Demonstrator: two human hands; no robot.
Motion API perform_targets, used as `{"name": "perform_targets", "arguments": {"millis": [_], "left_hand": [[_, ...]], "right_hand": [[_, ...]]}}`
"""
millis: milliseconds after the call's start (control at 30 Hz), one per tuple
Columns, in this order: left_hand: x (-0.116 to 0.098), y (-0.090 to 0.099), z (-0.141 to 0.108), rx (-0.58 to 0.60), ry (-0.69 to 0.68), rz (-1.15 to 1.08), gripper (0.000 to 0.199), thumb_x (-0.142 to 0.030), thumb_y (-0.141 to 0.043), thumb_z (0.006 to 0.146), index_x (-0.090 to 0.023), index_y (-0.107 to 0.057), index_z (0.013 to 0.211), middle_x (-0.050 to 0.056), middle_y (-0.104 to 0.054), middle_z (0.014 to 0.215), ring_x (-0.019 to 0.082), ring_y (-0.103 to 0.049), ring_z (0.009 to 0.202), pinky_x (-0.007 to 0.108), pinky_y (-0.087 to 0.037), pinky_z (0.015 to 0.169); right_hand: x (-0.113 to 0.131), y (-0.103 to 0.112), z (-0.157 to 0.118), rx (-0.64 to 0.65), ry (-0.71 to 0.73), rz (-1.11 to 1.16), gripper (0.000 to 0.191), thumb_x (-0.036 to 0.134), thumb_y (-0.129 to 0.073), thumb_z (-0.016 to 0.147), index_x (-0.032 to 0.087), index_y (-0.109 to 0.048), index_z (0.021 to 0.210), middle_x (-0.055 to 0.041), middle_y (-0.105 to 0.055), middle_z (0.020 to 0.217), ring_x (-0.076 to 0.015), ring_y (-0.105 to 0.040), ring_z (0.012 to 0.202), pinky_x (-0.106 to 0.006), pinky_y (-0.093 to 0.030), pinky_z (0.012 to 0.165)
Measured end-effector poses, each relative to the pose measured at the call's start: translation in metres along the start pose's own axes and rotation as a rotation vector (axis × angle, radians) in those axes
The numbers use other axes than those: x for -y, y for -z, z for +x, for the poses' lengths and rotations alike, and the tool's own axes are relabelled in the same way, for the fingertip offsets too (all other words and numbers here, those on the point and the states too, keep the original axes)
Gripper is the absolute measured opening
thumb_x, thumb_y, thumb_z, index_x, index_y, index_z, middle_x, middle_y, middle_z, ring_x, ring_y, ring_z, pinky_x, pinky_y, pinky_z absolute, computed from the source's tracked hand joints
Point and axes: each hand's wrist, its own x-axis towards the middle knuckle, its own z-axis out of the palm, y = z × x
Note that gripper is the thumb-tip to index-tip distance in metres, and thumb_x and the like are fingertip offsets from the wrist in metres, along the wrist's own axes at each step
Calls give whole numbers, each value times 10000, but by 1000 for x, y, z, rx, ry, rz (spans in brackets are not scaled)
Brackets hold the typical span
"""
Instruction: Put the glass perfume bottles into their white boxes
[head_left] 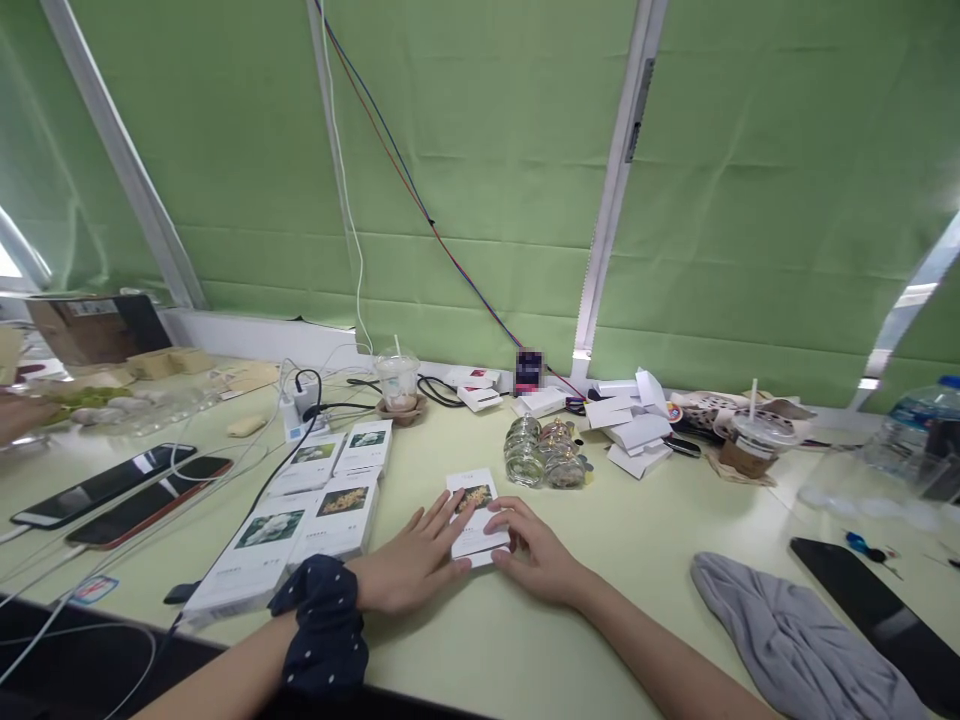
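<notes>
A small white cardboard box [478, 530] with a flower picture lies flat on the table in front of me. My left hand [412, 555] rests at its left side, fingers stretched out and fingertips over the edge. At the right side, my right hand [536, 550] has its curved fingers on the box edge, the thumb near the lower corner. To the left lie several similar white boxes [259, 545] with flower pictures, side by side. Just beyond the box stand two rows of clear round containers [523, 455], seemingly with small contents.
Folded white card pieces [634, 425] are heaped behind. Two phones [105, 485] with cables lie left, near a charger [296, 410]. Plastic cups [396, 375] stand at the back. On the right are a grey cloth [795, 630] and a black phone [877, 610]. Another person's hand [22, 415] shows far left.
</notes>
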Motion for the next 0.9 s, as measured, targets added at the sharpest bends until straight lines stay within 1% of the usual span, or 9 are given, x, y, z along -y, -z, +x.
{"name": "perform_targets", "arguments": {"millis": [133, 267, 400, 567, 733, 900], "left_hand": [[2, -2, 0, -25, -20, 3, 646, -553, -222, 937, -304, 66, 1459, 45, 28, 1554, 327, 60, 1407, 592, -122, 1105], [1, 0, -1, -8, 1, 17, 651, -560, -218, 934, -299, 65, 1459, 37, 34, 1552, 316, 67, 1407, 576, -117, 1114], [2, -1, 0, -40, -23, 23, 643, -552, -246, 935, -323, 52, 1457, 32, 7, 1553, 326, 29, 1409, 585, -143, 1106], [5, -5, 1, -46, -19, 30, 636, -554, -236, 935, -320, 46, 1456, 31, 4, 1553, 316, 34, 1412, 575, -126, 1112], [9, -8, 2, -78, -45, 38, 610, -537, -232, 944, -339, 43, 1451, 20, -24, 1555, 309, 3, 1417, 571, -133, 1112], [6, -6, 1, -80, -16, 94, 610, -555, -222, 937, -319, -24, 1464, 37, -66, 1554, 304, -27, 1419, 552, -155, 1115]], "right_hand": [[-2, 0, 1, -1, -4, -8, 252, 136, -558, 784, 227, -560, 1020, -54, -434, 1263, -83, -488, 725, -257, -441, 734], [0, 0, 1, -1, -6, -5, 250, 135, -557, 782, 224, -562, 1016, -53, -436, 1257, -80, -482, 714, -259, -444, 735], [3, 0, 1, 3, -20, -6, 239, 133, -560, 776, 222, -564, 998, -54, -438, 1253, -78, -474, 698, -260, -442, 728], [2, 0, 1, 0, -17, -2, 235, 136, -559, 778, 226, -562, 994, -55, -436, 1257, -87, -489, 725, -263, -442, 732], [-2, -1, 1, 2, -7, -8, 226, 149, -551, 797, 230, -565, 1008, -55, -439, 1259, -91, -495, 738, -263, -445, 734], [-4, -1, 2, -4, 0, -24, 187, 191, -547, 824, 225, -568, 1007, -60, -443, 1259, -87, -494, 721, -259, -447, 718]]}}
